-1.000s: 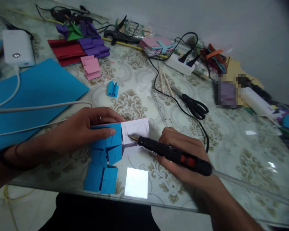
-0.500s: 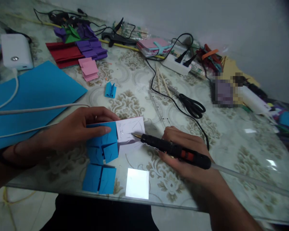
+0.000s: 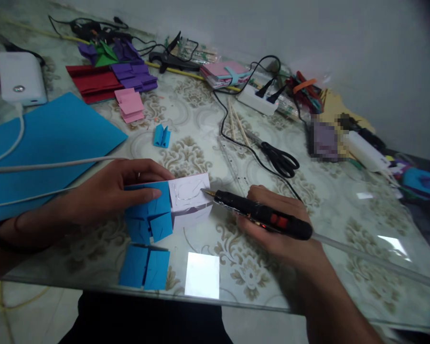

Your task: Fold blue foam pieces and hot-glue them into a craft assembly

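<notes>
My left hand (image 3: 114,191) pinches the folded blue paper piece (image 3: 161,224), thumb on top and fingers behind. A white paper panel (image 3: 188,193) extends from its right side, marked with shiny lines of glue. In my right hand (image 3: 275,215) is a black glue gun (image 3: 261,212) with red parts, a glue stick (image 3: 372,260) running out of its back. Its brass nozzle points left at the panel's right edge; whether it touches I cannot tell. Nearer the table's front edge lies another folded blue paper piece (image 3: 145,267). A small folded blue paper (image 3: 162,136) stands farther back.
Blue sheet (image 3: 93,124) and white power bank (image 3: 23,79) lie left. Behind are red (image 3: 93,83), purple (image 3: 134,75) and pink folded papers (image 3: 130,105). Black-handled scissors (image 3: 279,157), wooden sticks (image 3: 238,122) and a power strip (image 3: 258,99) with cables lie right of centre.
The glue gun's nozzle has shifted from the middle of the white panel to its right edge. More glue lines show on the panel. My left hand keeps its hold.
</notes>
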`<state>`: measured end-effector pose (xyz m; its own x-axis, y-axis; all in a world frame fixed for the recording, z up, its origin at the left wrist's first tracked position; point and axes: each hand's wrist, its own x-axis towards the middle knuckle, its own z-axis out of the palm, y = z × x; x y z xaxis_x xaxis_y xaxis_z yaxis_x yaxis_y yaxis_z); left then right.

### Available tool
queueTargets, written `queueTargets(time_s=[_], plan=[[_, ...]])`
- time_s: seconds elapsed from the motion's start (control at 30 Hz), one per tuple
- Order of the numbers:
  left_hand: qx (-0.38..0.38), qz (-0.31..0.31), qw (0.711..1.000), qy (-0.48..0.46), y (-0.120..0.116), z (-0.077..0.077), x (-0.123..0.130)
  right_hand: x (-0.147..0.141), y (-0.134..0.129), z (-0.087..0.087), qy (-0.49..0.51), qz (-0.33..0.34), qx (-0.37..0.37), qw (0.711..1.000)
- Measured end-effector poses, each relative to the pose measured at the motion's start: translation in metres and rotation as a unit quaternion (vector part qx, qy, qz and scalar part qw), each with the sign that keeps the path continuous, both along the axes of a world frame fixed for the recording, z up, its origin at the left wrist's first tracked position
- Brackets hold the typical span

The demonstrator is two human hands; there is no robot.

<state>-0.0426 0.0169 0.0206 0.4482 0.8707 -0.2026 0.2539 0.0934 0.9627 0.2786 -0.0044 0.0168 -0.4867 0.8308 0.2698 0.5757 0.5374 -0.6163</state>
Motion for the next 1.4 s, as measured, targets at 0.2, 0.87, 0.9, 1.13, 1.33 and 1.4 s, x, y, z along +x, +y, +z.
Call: queueTargets(time_s=[0.2, 0.87, 0.9, 1.13, 1.33, 1.4], plan=[[0.0, -0.002, 1.0, 0.002, -0.001, -0.002, 0.002, -0.004, -0.002, 0.001, 0.0, -0.013, 0.001, 1.0], [0.034, -0.018, 0.999, 0.007, -0.003, -0.001, 0.001, -0.01, -0.006, -0.002, 0.027, 0.067, -0.016, 0.997], [0.036, -0.019, 0.999, 0.009, -0.002, -0.001, 0.001, -0.009, -0.005, -0.003, 0.027, 0.067, -0.015, 0.997], [0.021, -0.012, 1.0, 0.007, 0.0, -0.002, 0.0, -0.004, -0.005, -0.005, 0.008, 0.026, 0.0, 1.0], [0.014, -0.011, 1.0, 0.004, -0.002, -0.001, -0.002, -0.004, -0.004, -0.004, 0.015, 0.016, 0.006, 1.0], [0.013, -0.007, 1.0, 0.004, -0.002, -0.001, -0.002, -0.004, -0.003, -0.004, 0.026, 0.018, 0.007, 0.999]])
